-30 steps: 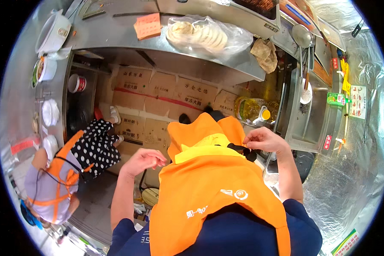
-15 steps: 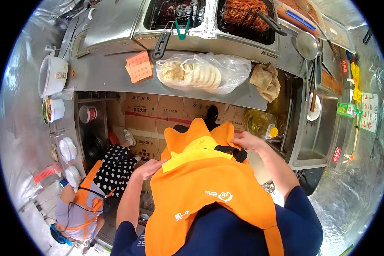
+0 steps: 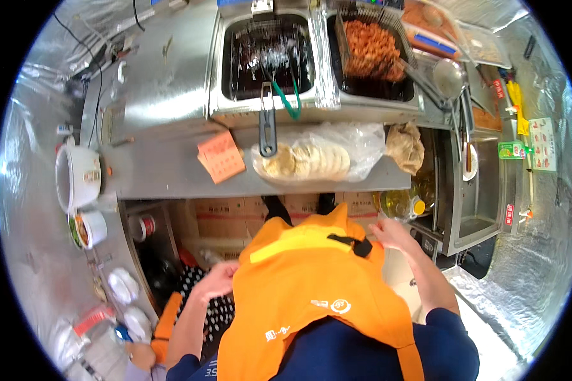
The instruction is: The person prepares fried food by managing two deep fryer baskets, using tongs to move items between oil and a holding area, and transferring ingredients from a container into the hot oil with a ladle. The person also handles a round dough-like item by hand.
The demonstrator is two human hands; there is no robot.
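Note:
An orange apron (image 3: pixel 311 279) with a yellow band (image 3: pixel 292 244) and a black strap with a buckle (image 3: pixel 356 245) hangs over my front. My left hand (image 3: pixel 220 280) is closed on the apron's left edge, its fingertips partly hidden by the cloth. At the right edge, my right hand (image 3: pixel 393 235) is closed on the fabric near the strap. Ahead on the steel counter lies a clear plastic bag (image 3: pixel 318 155) of pale round slices. A basket handle (image 3: pixel 268 130) sticks out over that bag's left end.
Two fryers (image 3: pixel 267 60) with dark oil stand behind the counter, with a basket of reddish food (image 3: pixel 372 47) over the right one. Orange paper slips (image 3: pixel 222 157) and a brown cloth (image 3: pixel 405 147) lie on the counter. A sink (image 3: pixel 480 216) is at right; another person (image 3: pixel 162 330) is low at left.
My view has shifted forward, so the fryers and counter sit lower in the picture. Both hands stay at the apron's edges, and the yellow part lies flatter. The other person is now mostly hidden.

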